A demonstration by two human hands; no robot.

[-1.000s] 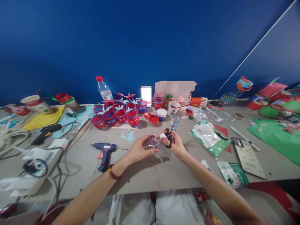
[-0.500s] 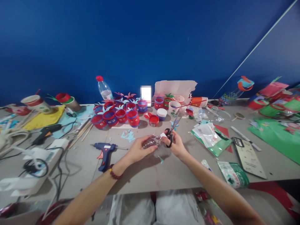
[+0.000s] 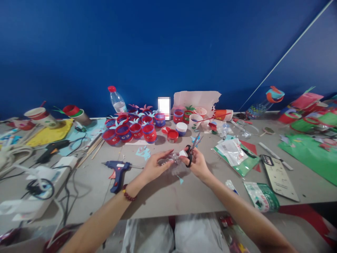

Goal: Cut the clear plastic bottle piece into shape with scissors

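Note:
A clear plastic bottle piece [image 3: 171, 160] with a white cap [image 3: 183, 153] lies in my left hand [image 3: 156, 167], the fingers and thumb around its sides. My right hand [image 3: 199, 164] holds black-handled scissors [image 3: 190, 156], their blades pointing up and away and slightly apart. The right fingers are close beside the white cap; whether they also touch it I cannot tell. A small light-blue paper scrap [image 3: 180, 180] is just below the plastic.
A blue glue gun [image 3: 120, 173] lies left of my hands. Behind stand several red-and-blue cups [image 3: 149, 133], an open red jar [image 3: 172, 135] and a bottle [image 3: 117, 102]. A phone [image 3: 279, 177] and green packet [image 3: 262, 196] lie right; a power strip [image 3: 56, 182] is left.
The scissors have tilted in my right hand, with the blades now lower and a little more spread. The clear plastic has turned slightly in my left hand.

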